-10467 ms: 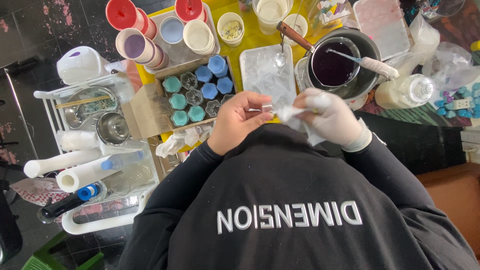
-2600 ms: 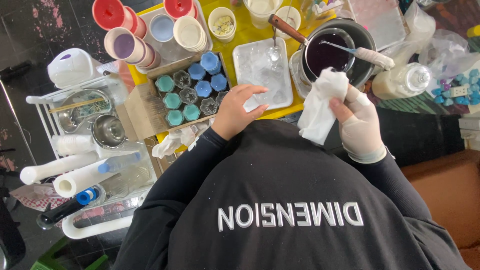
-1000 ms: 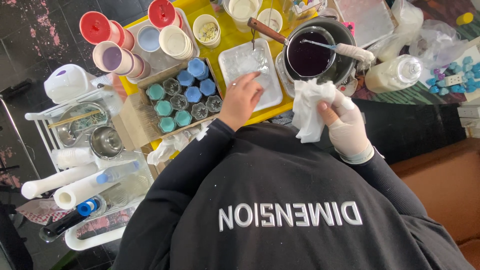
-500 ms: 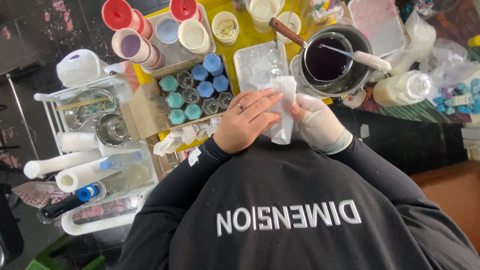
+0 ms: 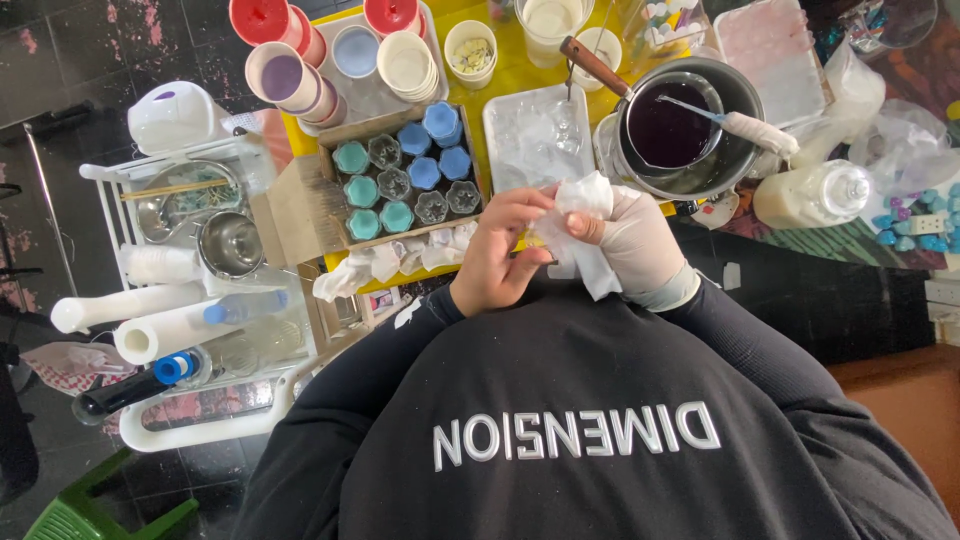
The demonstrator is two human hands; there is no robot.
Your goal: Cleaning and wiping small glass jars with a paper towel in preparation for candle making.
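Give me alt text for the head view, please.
Seen from above, a person's bare left hand and gloved right hand hold a crumpled white tissue between them, above a box of small jars and a pot of dark liquid.

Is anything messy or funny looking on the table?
Yes. Crumpled tissues lie bunched along the table's front edge by the box of jars. Only the right hand wears a glove; the left hand is bare.
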